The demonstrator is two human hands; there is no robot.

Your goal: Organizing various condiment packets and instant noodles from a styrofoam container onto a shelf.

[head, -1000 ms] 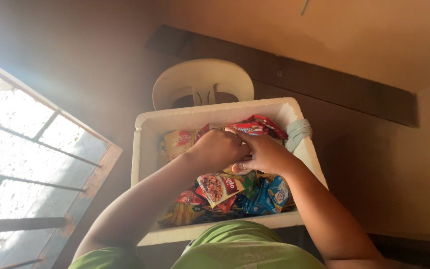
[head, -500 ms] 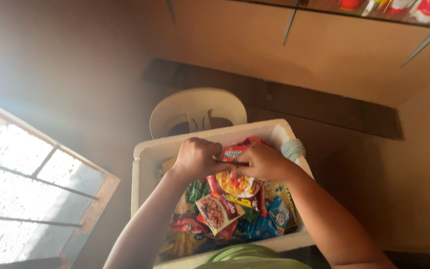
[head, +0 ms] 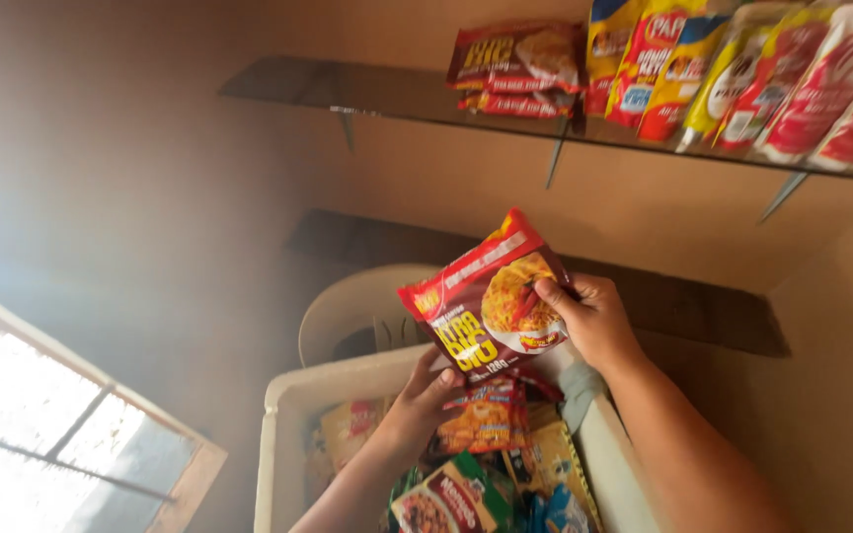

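Your right hand (head: pixel 594 321) pinches the top right corner of the red noodle packet (head: pixel 486 301), raised above the white box (head: pixel 283 415), while your left hand (head: pixel 425 395) props its lower edge with curled fingers, closed on nothing that shows; keep both contacts so the flat packet stays face-up and does not fold or swing. Below it, more packets (head: pixel 476 464) crowd the box, with a pale plastic chair (head: pixel 357 306) just behind. Higher up, the glass shelf (head: pixel 387 94) already carries a stack of red packets (head: pixel 520 64) and a row of leaning pouches (head: pixel 762 79), and its slanted brackets (head: pixel 557 153) jut below it.
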